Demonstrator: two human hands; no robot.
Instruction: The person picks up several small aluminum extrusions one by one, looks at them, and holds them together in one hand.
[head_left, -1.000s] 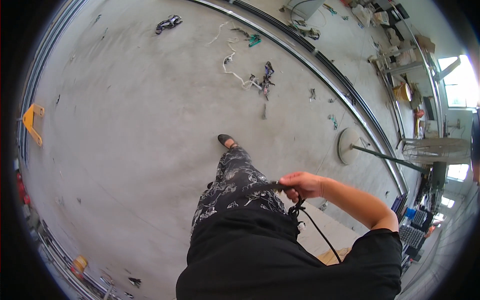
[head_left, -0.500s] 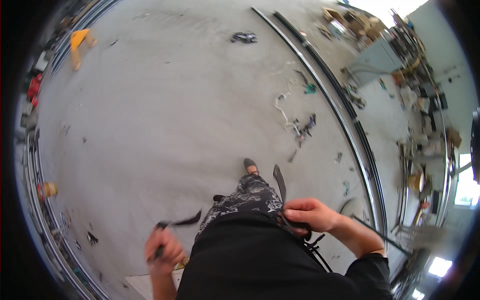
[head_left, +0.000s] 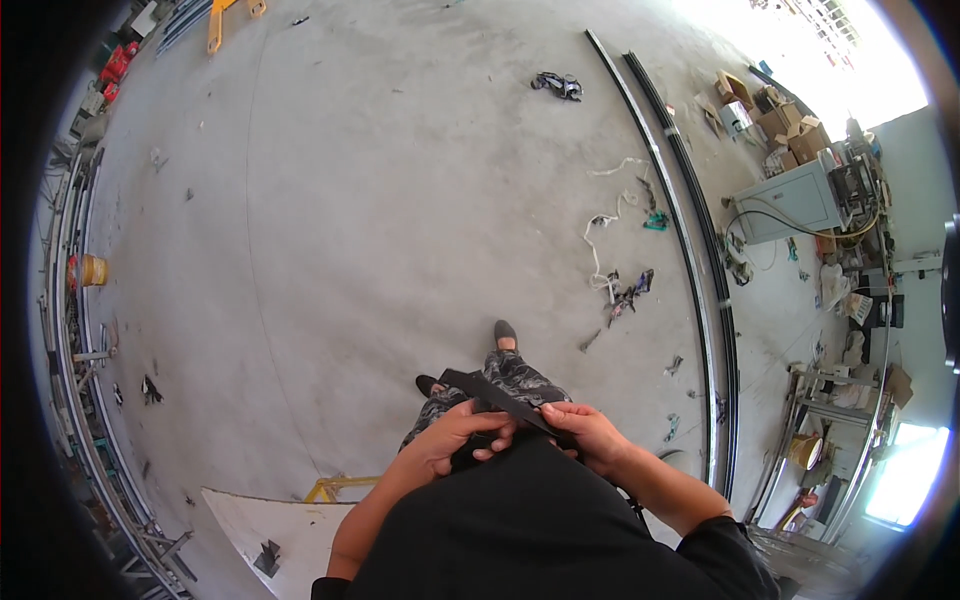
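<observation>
In front of my waist both hands are close together at a flat black strap (head_left: 497,397). Its broad free end slants up to the left, over my patterned trousers. My right hand (head_left: 588,434) pinches the strap between thumb and fingers near its lower right part. My left hand (head_left: 463,434) is curled just below the strap's free end, its fingers closed around dark material that looks like another stretch of strap. My black shirt (head_left: 480,510) hides where the strap runs and any buckle beneath.
Long metal profiles (head_left: 668,180) lie along the floor to my right. Tangled straps (head_left: 625,295) and a white cord (head_left: 590,240) lie ahead of them. Behind stand a grey cabinet (head_left: 790,205) and cardboard boxes (head_left: 785,130). A white board (head_left: 270,525) is at lower left, racks at far left.
My left hand has come in from the left, bringing its strap piece to my waist beside the right hand. The strap end near my right hand now slants leftward. The view has shifted.
</observation>
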